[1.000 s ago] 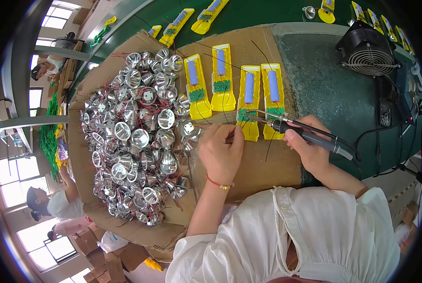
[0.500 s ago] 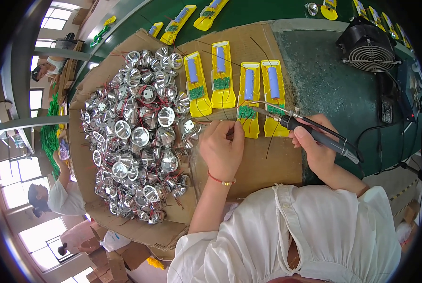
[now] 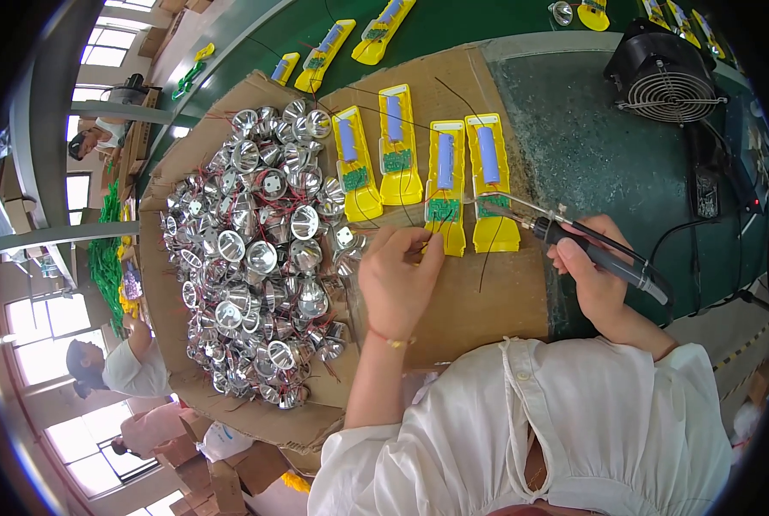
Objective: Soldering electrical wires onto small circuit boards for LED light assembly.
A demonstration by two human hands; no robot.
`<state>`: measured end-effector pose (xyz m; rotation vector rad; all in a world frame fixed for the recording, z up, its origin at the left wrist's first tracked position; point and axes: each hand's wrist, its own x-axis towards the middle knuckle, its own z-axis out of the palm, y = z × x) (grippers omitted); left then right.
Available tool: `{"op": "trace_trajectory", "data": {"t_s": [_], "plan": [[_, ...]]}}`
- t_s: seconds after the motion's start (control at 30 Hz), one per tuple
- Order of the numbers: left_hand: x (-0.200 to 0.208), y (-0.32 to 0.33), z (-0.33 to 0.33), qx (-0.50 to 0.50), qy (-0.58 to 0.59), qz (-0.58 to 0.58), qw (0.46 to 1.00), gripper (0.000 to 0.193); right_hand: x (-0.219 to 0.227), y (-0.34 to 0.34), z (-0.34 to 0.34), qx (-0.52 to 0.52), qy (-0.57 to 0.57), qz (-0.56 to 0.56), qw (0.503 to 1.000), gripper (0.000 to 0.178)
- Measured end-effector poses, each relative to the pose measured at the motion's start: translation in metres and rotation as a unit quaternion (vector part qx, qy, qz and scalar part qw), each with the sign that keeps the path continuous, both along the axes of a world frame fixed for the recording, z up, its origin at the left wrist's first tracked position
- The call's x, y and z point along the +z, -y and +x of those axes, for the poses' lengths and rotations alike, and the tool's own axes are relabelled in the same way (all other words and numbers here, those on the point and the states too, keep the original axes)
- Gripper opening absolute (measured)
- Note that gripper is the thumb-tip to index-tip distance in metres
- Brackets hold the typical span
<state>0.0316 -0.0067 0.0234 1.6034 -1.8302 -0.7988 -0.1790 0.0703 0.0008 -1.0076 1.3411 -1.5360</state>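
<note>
My right hand (image 3: 595, 271) grips a soldering iron (image 3: 587, 249) with a dark handle and a thin metal tube alongside. Its tip is over the green circuit board (image 3: 493, 205) of the rightmost yellow flashlight housing (image 3: 496, 234). My left hand (image 3: 400, 279) is closed in a pinch at the lower left edge of the neighbouring yellow housing (image 3: 455, 241). Thin wires run near those fingertips; what they hold is too small to make out. Two more yellow housings (image 3: 402, 191) lie to the left, each with a blue battery cell (image 3: 394, 119) and a board.
A large cardboard box (image 3: 174, 344) on the left is heaped with silver reflector cups (image 3: 262, 256) on red wires. More yellow housings (image 3: 324, 56) lie along the far edge. At the far right stands a black fan (image 3: 668, 82). Co-workers (image 3: 135, 370) sit at the left.
The soldering iron has shifted right, from the third housing's board toward the rightmost one. My left hand stays pinched, slightly lower against the third housing. The whole view has tilted a little.
</note>
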Motion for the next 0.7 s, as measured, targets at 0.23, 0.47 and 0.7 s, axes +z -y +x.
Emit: {"op": "trace_trajectory", "data": {"t_s": [0.23, 0.47, 0.7], "plan": [[0.015, 0.014, -0.002, -0.065, 0.262, -0.077, 0.96, 0.009, -0.003, -0.011, -0.021, -0.018, 0.03, 0.016, 0.999, 0.017], [0.045, 0.042, -0.008, -0.039, 0.158, -0.077, 0.984, 0.007, -0.006, -0.026, -0.056, -0.059, 0.067, -0.036, 0.995, 0.017], [0.035, 0.195, -0.104, -0.047, 0.328, -0.058, 0.942, 0.018, -0.032, -0.03, -0.071, -0.13, 0.071, 0.001, 0.989, 0.018]]}}
